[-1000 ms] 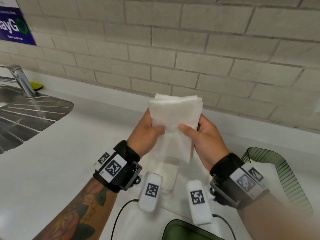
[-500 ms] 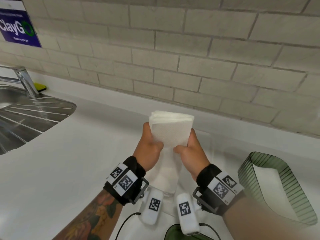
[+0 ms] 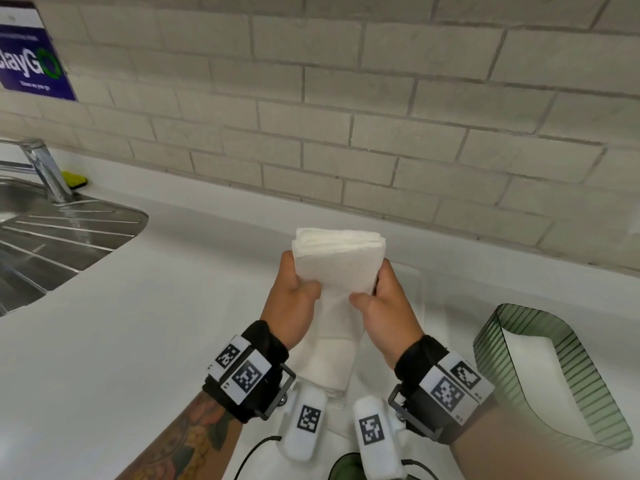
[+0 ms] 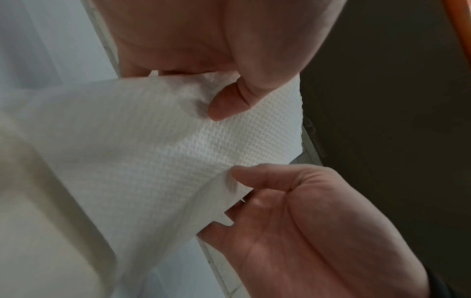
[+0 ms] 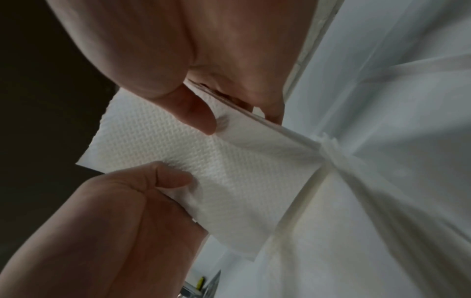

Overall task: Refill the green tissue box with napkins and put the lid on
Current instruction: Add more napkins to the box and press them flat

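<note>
A stack of white embossed napkins [image 3: 339, 261] stands upright above the counter. My left hand [image 3: 298, 282] grips its left edge and my right hand [image 3: 374, 289] grips its right edge, thumbs on the near face. Its lower part sits in a clear plastic wrapper [image 3: 329, 362]. The left wrist view shows the napkins [image 4: 165, 151] pinched under my left thumb [image 4: 229, 100]. In the right wrist view my right thumb [image 5: 198, 113] presses the napkins [image 5: 216, 171]. The open green ribbed tissue box [image 3: 585, 382] stands at the right. Part of the dark green lid [image 3: 346, 471] shows at the bottom edge.
A steel sink and drainer [image 3: 52, 244] with a tap [image 3: 45, 168] lie at the far left, a yellow sponge [image 3: 74, 178] behind them. A grey brick wall [image 3: 346, 98] with a blue sign [image 3: 31, 64] closes the back of the white counter [image 3: 156, 323].
Both hands have lowered the napkin stack toward the counter and drawn closer together on it. More of the green box has come into view on the right.
</note>
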